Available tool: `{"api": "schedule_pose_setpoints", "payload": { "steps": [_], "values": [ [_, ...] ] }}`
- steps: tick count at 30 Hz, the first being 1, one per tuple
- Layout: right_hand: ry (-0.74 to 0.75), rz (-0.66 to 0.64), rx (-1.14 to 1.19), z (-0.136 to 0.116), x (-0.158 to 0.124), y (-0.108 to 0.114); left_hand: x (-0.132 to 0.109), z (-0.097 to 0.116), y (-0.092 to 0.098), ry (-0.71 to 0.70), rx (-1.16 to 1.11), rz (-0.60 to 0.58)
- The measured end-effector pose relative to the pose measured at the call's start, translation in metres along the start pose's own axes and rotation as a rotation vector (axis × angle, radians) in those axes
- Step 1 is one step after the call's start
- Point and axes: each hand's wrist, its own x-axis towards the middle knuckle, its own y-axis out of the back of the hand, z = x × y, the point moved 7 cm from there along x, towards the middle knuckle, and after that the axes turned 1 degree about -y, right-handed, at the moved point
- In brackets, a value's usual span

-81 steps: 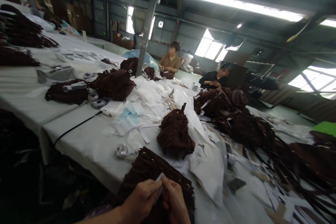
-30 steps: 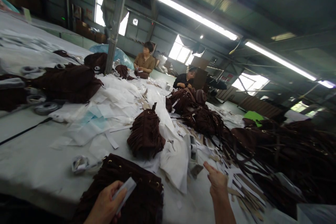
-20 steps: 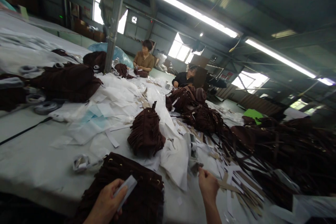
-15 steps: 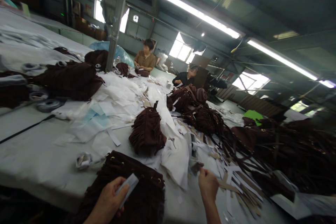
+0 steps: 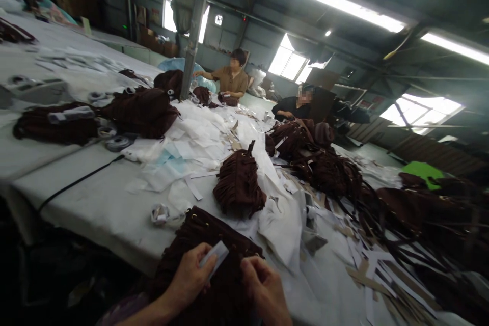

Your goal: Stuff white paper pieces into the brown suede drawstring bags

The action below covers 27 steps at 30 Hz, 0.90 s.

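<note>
My left hand (image 5: 191,277) is closed around a pale, flat, partly see-through strip (image 5: 220,254), its thumb lying along one side. Below both hands lies a dark brown fringed bag (image 5: 208,229) with small gold eyelets along its upper edge, at the front of the table. My right hand (image 5: 265,288) is over the bag's right part, thumb and forefinger pinched together; whatever is between them is too small to make out. A grey tape dispenser (image 5: 311,226) stands right of the bag, apart from my right hand.
Another brown fringed bag (image 5: 237,183) stands behind. More bags are heaped right (image 5: 324,168) and left (image 5: 141,112). White paper sheets (image 5: 194,137) and cut strips (image 5: 393,280) litter the table. A metal post (image 5: 193,35) rises at the back. Two people sit across the table.
My right hand has moved left from beside the tape dispenser to over the bag. My left hand still holds the pale strip. The whole view has swung left.
</note>
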Motion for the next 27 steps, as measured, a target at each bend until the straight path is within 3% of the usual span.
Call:
{"api": "schedule_pose_setpoints", "payload": {
  "steps": [2,4,9,13,17,21,27],
  "values": [
    [0.005,-0.054,0.002,-0.001,0.002,-0.033,-0.002,0.002,0.001,-0.031,0.006,0.013],
    [0.009,-0.036,-0.045,0.002,0.008,-0.046,-0.004,0.003,0.000,-0.060,0.002,0.021],
    [-0.011,0.132,-0.267,0.012,0.024,-0.041,-0.007,0.007,0.001,-0.135,0.072,0.060],
    [-0.033,0.159,-0.458,0.012,0.027,-0.041,-0.008,0.010,0.002,-0.193,0.106,0.090],
    [-0.020,0.144,-0.494,0.011,0.026,-0.044,-0.002,-0.002,0.001,-0.056,-0.077,0.013],
    [-0.011,0.129,-0.374,0.017,0.025,-0.048,0.004,-0.005,-0.001,0.069,-0.361,-0.111],
    [0.036,-0.096,-0.094,0.035,0.023,-0.059,0.003,-0.011,-0.013,0.362,-0.836,-0.263]
  ]
}}
